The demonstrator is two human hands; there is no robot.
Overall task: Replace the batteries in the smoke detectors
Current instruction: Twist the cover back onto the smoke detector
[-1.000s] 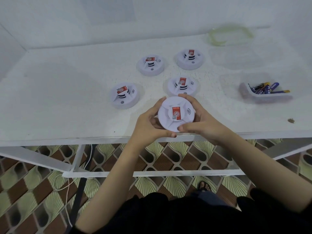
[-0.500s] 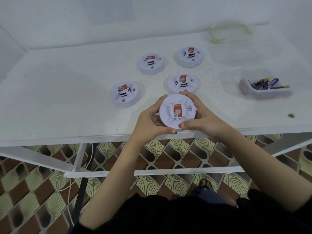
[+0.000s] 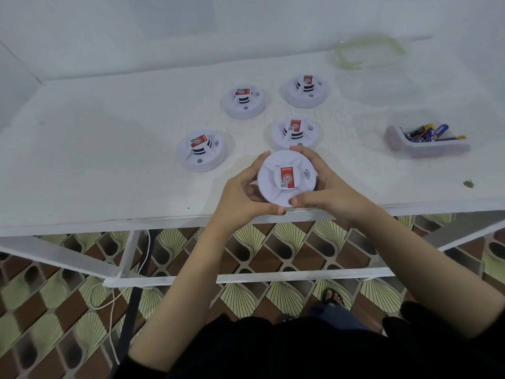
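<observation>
A round white smoke detector [image 3: 287,177] with a red label faces up near the table's front edge, gripped on both sides. My left hand [image 3: 241,195] wraps its left rim and my right hand [image 3: 325,187] holds its right rim, thumb on the near edge. Several more white detectors lie on the table: one at the left [image 3: 202,150], one just behind the held one [image 3: 295,132], and two further back [image 3: 242,101] [image 3: 306,90]. A clear plastic tub of batteries [image 3: 426,138] sits at the right.
The white table [image 3: 95,160] ends in a front edge just under my hands. A clear lid with a greenish rim [image 3: 369,51] lies at the back right. A small dark speck [image 3: 468,183] is at the right. Patterned floor tiles and a white cable [image 3: 114,296] show below.
The detector in my hands has turned slightly, its red label now more upright. Both hands keep their grip at about the same spot near the table's front edge.
</observation>
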